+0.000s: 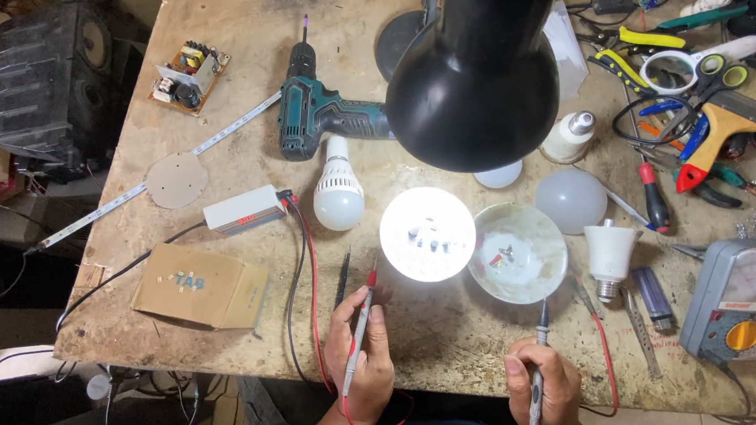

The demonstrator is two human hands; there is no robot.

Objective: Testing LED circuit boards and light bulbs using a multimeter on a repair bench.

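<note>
Your left hand (364,353) has its grip closed pencil-style round the red probe (361,317), tip aimed at the glowing round LED board (427,234) just ahead on the counter (233,89); your right hand (543,388) grips the black probe (538,366) likewise, held back. Count: two probes in hand, one lit board, one white dish (518,253) beside it, one meter (744,296) far right with leads reaching you.

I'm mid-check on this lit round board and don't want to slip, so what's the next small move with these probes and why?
Probably ease the red probe in your left hand forward onto the bright round LED board. Its tip sits just short of the board's near edge, while the black probe in your right hand points toward the white dish, apart from the board.
</note>
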